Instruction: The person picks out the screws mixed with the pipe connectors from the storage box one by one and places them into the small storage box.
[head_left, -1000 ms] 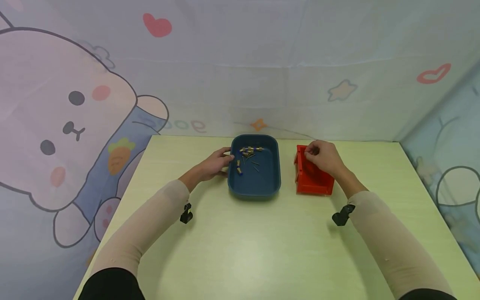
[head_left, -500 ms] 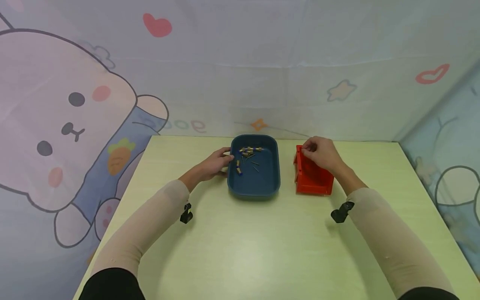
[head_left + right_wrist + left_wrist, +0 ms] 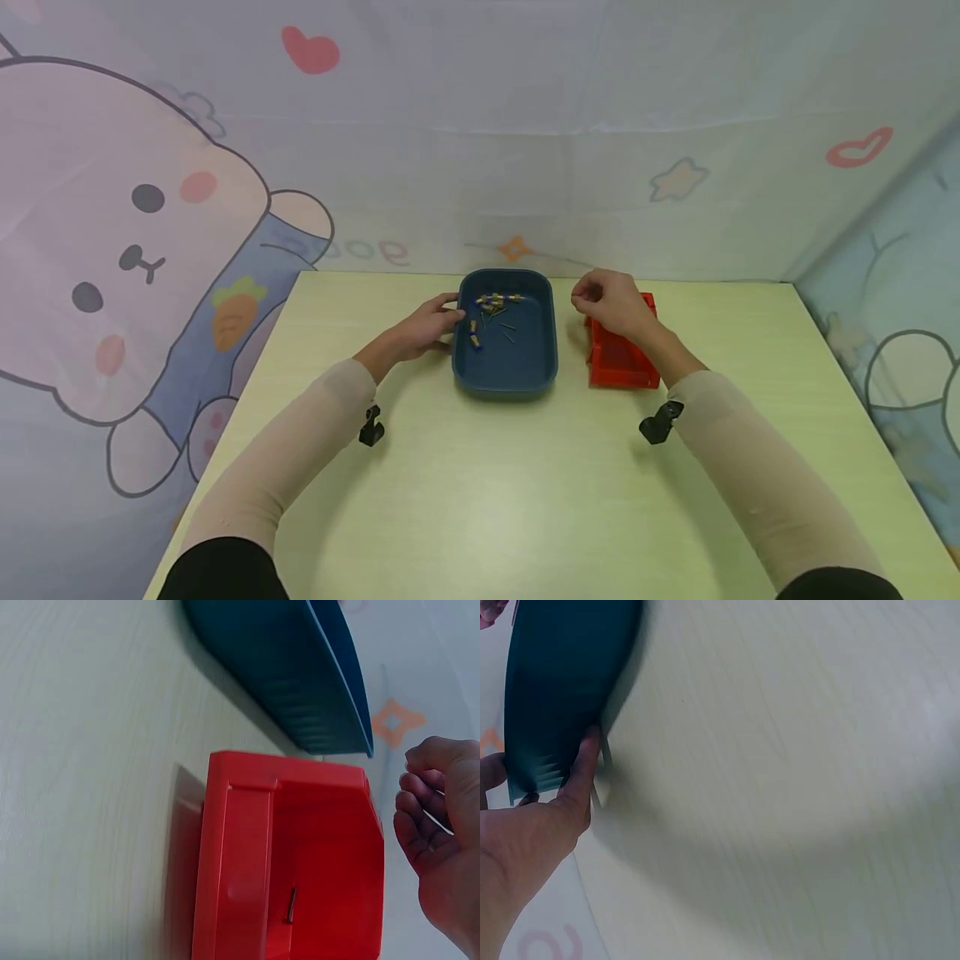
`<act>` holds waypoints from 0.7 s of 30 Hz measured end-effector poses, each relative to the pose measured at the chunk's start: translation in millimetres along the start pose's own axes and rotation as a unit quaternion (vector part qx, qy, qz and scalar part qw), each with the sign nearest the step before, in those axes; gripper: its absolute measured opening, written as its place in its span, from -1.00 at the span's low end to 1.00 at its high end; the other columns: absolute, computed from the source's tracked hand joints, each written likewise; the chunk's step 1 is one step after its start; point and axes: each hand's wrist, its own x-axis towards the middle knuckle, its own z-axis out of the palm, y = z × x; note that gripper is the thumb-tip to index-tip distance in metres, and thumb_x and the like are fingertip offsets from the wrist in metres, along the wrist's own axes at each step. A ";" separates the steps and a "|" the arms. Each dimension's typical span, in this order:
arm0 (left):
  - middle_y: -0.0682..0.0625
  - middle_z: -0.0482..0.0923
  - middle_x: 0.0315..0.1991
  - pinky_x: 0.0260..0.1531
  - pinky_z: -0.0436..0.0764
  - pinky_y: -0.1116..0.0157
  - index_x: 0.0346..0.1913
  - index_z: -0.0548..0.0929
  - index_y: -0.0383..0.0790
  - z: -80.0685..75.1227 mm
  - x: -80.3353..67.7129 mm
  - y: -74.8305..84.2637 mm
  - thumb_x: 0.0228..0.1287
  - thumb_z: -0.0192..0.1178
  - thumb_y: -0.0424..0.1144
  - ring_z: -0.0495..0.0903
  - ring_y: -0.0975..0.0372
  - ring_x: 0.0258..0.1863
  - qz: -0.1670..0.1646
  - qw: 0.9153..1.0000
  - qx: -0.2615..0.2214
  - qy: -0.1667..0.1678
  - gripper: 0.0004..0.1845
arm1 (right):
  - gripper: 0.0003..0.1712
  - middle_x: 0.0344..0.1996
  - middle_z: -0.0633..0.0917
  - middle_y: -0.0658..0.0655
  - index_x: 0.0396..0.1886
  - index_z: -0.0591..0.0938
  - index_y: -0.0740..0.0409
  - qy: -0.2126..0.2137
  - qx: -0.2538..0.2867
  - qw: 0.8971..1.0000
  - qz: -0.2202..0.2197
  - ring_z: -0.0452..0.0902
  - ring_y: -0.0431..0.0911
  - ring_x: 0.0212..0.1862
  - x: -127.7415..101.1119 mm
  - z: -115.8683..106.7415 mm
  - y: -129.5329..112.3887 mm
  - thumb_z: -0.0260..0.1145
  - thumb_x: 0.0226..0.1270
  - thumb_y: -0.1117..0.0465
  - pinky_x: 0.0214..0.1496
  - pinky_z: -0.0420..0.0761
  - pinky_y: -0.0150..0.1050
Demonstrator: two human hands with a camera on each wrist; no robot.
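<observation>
While the head view looks down on a pale green table (image 3: 480,500), the left hand (image 3: 427,327) rests against the left rim of a dark blue tray (image 3: 517,367), its fingers fairly straight and touching the edge rather than curled round it; inside the tray lies a loose scatter of small yellow-and-blue parts and thin nails (image 3: 491,308), mostly toward the far end; the right hand (image 3: 603,298) hangs in the air between the tray and a red bin (image 3: 622,367), just above the bin's far left corner, its fingers curled inward; whether they pinch anything cannot be told from this view. From the left wrist view, blurred as it is, the fingertips (image 3: 589,746) press on the outer wall of the blue tray (image 3: 555,682), so that hand seems to be steadying it. From the right wrist view, the red bin (image 3: 247,847) stands just beside the blue tray (image 3: 300,667), not touching it, and a single thin nail (image 3: 291,906) lies on the bin's floor; the right hand (image 3: 442,840) is loosely curled with nothing visible in it, the fingers (image 3: 424,784) bent toward the palm. Judging by this, one nail is already sorted into the bin and the hand is between bin and tray; picking another would call for a fine pinch on a thin nail among the mixed parts while the tray is held firm.
</observation>
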 end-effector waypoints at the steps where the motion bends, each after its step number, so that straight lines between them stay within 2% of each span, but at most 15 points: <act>1: -0.30 0.29 0.52 0.19 0.60 -0.15 0.71 0.05 -0.10 -0.2 0.0 0.6 0.73 -0.03 -0.23 0.38 -0.13 0.50 0.001 1.000 0.000 0.001 -0.35 | -0.90 -0.26 0.72 0.20 -0.17 0.75 0.27 -0.001 0.002 1.000 -0.004 0.60 0.05 -0.19 1.0 1.6 -1.6 0.38 0.45 0.31 -0.08 0.61 -0.16; 8: -0.29 0.27 0.55 0.29 0.52 -0.23 0.73 0.02 -0.03 0.7 2.5 3.5 0.68 0.02 -0.23 0.32 -0.14 0.54 -0.002 1.000 0.001 0.018 -0.30 | -0.93 -0.28 0.73 0.18 -0.20 0.76 0.25 -0.007 0.005 1.000 -0.027 0.61 0.04 -0.20 9.4 16.1 -10.7 0.42 0.43 0.32 -0.08 0.64 -0.13; 15: -0.22 0.08 0.66 0.35 0.44 -0.29 0.75 -0.04 0.11 4.3 8.2 4.3 0.75 -0.04 -0.02 0.21 -0.16 0.60 0.006 0.999 0.021 0.034 -0.30 | -0.90 -0.23 0.73 0.20 -0.14 0.74 0.27 -0.017 0.012 0.999 -0.030 0.62 0.06 -0.17 14.9 29.3 -21.2 0.43 0.44 0.32 -0.03 0.68 -0.08; 21: -0.18 0.06 0.68 0.36 0.40 -0.33 0.76 -0.08 0.13 5.4 12.6 4.2 0.78 -0.11 -0.10 0.20 -0.16 0.60 0.003 0.999 0.031 0.037 -0.33 | -0.90 -0.22 0.74 0.21 -0.15 0.75 0.29 -0.021 0.022 0.999 -0.045 0.65 0.04 -0.19 22.3 41.4 -25.9 0.44 0.42 0.33 -0.05 0.70 -0.11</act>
